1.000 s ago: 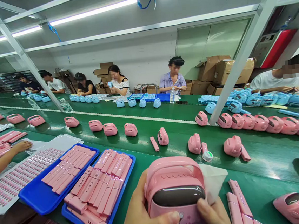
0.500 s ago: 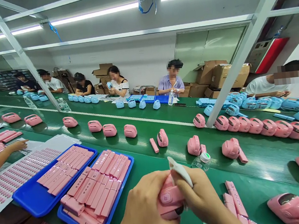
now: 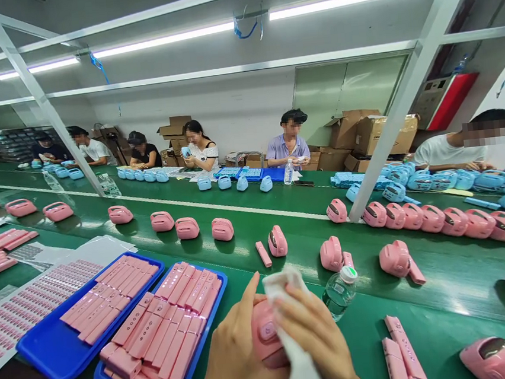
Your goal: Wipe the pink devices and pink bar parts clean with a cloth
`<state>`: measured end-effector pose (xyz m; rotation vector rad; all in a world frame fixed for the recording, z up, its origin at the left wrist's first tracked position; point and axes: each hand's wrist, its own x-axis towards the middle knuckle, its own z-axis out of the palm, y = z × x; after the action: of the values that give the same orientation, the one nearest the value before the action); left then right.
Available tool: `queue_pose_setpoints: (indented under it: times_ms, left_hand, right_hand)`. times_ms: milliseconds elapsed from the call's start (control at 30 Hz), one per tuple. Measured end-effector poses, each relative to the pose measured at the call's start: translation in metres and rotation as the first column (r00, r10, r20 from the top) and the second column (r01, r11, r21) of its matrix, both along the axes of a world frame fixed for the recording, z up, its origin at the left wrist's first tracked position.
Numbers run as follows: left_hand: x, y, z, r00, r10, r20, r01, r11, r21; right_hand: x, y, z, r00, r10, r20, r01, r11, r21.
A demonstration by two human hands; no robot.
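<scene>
My left hand point(image 3: 235, 358) grips a pink handbag-shaped device point(image 3: 264, 334) at the bottom centre, turned on its side so a round button faces me. My right hand point(image 3: 318, 341) presses a white cloth point(image 3: 292, 322) against the device's right side, fingers closed over the cloth. Both hands hover just above the green bench point(image 3: 368, 327). A small clear water bottle point(image 3: 340, 291) with a green-and-white cap stands right behind my right hand.
Two blue trays point(image 3: 58, 351) of pink rectangular strips point(image 3: 167, 326) lie at lower left, beside a sheet of small pink stickers point(image 3: 18, 307). Loose pink strips point(image 3: 399, 351) and another pink device point(image 3: 501, 356) lie at lower right. Pink devices line the conveyor point(image 3: 416, 215); several people work opposite.
The device was tipped from upright, front facing me, onto its side. My right hand brought the cloth over it. A co-worker's arm at the left edge has withdrawn.
</scene>
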<state>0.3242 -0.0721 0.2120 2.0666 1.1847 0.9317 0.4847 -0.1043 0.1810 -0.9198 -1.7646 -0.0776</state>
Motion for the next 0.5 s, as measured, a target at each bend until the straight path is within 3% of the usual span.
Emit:
queue_pose_setpoints:
  times_ms: [67,100,167,200,233,300,367,400,467,500]
  left_hand:
    - [0.0,-0.004,0.008,0.977,0.019,0.211,0.035,0.968,-0.25]
    - [0.001,-0.006,0.012,0.932,0.044,0.36,0.097,0.926,-0.365]
    - [0.004,-0.007,0.018,0.764,0.136,0.631,0.296,0.795,-0.529]
    - [0.006,-0.006,0.021,0.667,0.21,0.714,0.383,0.726,-0.571]
    - [0.007,-0.005,0.023,0.589,0.296,0.752,0.437,0.666,-0.605]
    - [0.012,-0.002,0.024,0.507,0.468,0.724,0.445,0.577,-0.685]
    - [0.018,0.0,0.023,0.477,0.574,0.666,0.431,0.507,-0.746]
    - [0.021,0.001,0.021,0.48,0.604,0.636,0.443,0.459,-0.77]
    - [0.028,0.0,0.016,0.531,0.617,0.581,0.478,0.349,-0.806]
    - [0.03,0.0,0.011,0.565,0.597,0.569,0.477,0.326,-0.816]
  right_hand:
    - [0.0,-0.003,-0.008,0.922,-0.129,-0.366,0.04,0.97,-0.241]
    - [-0.003,-0.006,-0.01,0.811,-0.235,-0.535,0.02,0.926,-0.377]
    - [-0.015,-0.012,-0.011,0.504,-0.451,-0.736,-0.165,0.786,-0.595]
    - [-0.021,-0.014,-0.012,0.351,-0.52,-0.778,-0.286,0.732,-0.618]
    - [-0.026,-0.016,-0.012,0.242,-0.536,-0.809,-0.377,0.716,-0.587]
    - [-0.031,-0.015,-0.012,0.122,-0.46,-0.879,-0.469,0.754,-0.46]
    - [-0.026,-0.012,-0.011,0.139,-0.405,-0.904,-0.406,0.809,-0.425]
    - [-0.022,-0.01,-0.009,0.222,-0.422,-0.879,-0.345,0.809,-0.475]
    - [-0.014,-0.007,-0.001,0.516,-0.434,-0.738,-0.172,0.792,-0.586]
    - [-0.012,-0.005,0.004,0.688,-0.383,-0.616,-0.049,0.823,-0.566]
